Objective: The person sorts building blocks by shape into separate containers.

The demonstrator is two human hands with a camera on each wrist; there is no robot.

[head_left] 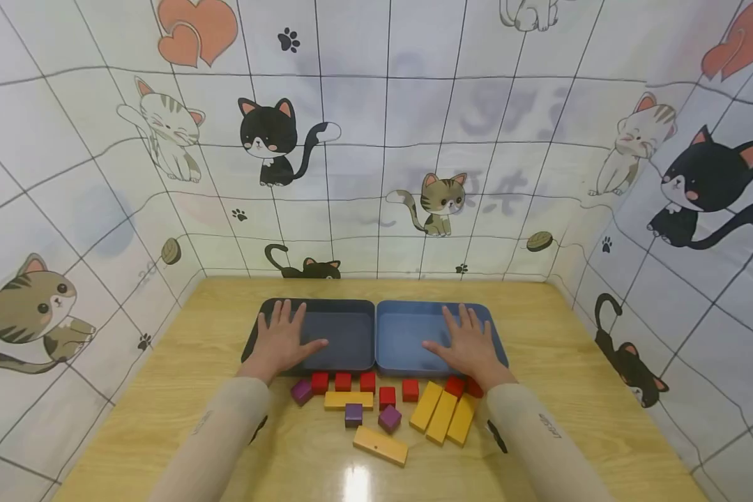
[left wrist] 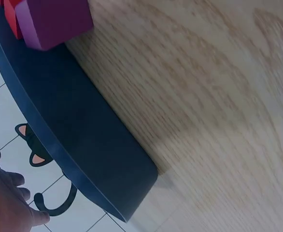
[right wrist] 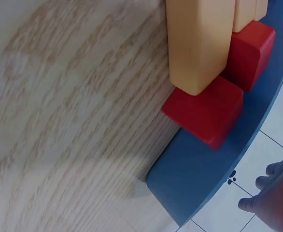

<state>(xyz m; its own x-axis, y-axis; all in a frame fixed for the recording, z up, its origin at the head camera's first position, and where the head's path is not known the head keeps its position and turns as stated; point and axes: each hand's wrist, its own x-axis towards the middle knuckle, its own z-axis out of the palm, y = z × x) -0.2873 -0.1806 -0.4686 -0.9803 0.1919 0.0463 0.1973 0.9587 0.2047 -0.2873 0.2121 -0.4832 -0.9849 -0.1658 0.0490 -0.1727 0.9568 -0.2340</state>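
Observation:
My left hand (head_left: 280, 341) is spread above the dark navy tray (head_left: 345, 341), its fingers straight and holding nothing. On the other side, my right hand (head_left: 468, 343) hovers with fingers spread over the blue tray (head_left: 408, 341). The two trays stand side by side. In the left wrist view a purple cube (left wrist: 54, 21) sits against the dark tray's near wall. Two red cubes (right wrist: 206, 111) lie by the blue tray's wall in the right wrist view, with a yellow block (right wrist: 199, 46) touching one of them.
In front of the trays lie several red cubes (head_left: 387, 398), purple cubes (head_left: 390, 419) and yellow rectangular blocks (head_left: 380, 446). They rest on a wooden table (head_left: 176, 376). Cat-patterned white sheets (head_left: 364, 160) enclose the back and both sides.

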